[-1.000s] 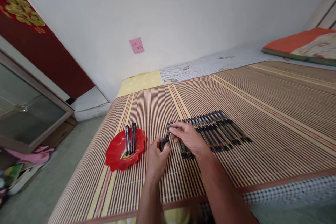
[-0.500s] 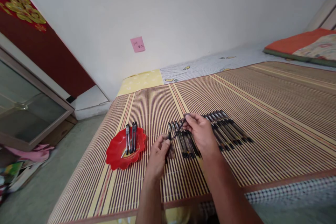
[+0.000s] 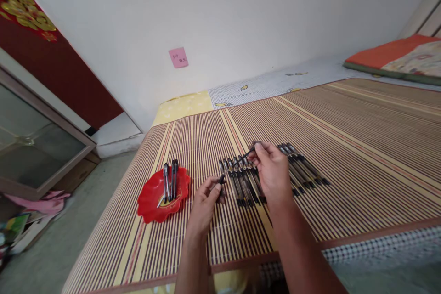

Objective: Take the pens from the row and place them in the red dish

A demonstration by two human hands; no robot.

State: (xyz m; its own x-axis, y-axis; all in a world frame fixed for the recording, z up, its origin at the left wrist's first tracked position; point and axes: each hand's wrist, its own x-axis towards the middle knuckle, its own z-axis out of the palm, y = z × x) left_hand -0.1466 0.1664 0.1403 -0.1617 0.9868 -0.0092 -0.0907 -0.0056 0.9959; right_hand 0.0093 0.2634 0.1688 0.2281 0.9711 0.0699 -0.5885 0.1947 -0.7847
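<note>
My left hand point(image 3: 204, 203) pinches a small dark pen cap at its fingertips. A little up and to the right, my right hand point(image 3: 274, 172) is closed on the far end of a dark pen point(image 3: 237, 163), which slants down toward the left hand's cap. Both hands hover over the near end of a row of several dark pens point(image 3: 303, 167) laid side by side on a striped bamboo mat point(image 3: 361, 156). To the left, a red scalloped dish point(image 3: 151, 197) holds three pens point(image 3: 170, 180).
The mat covers a bed whose near edge point(image 3: 361, 239) runs below my arms. A folded orange quilt point(image 3: 396, 55) lies at the far right. A white wall with a pink note point(image 3: 178, 57) stands behind. Floor clutter point(image 3: 27, 216) and a glass-fronted cabinet point(image 3: 31, 142) are at the left.
My right hand has drawn the pen up and to the right, away from my left hand, which stayed low holding the cap. The two pieces have come apart.
</note>
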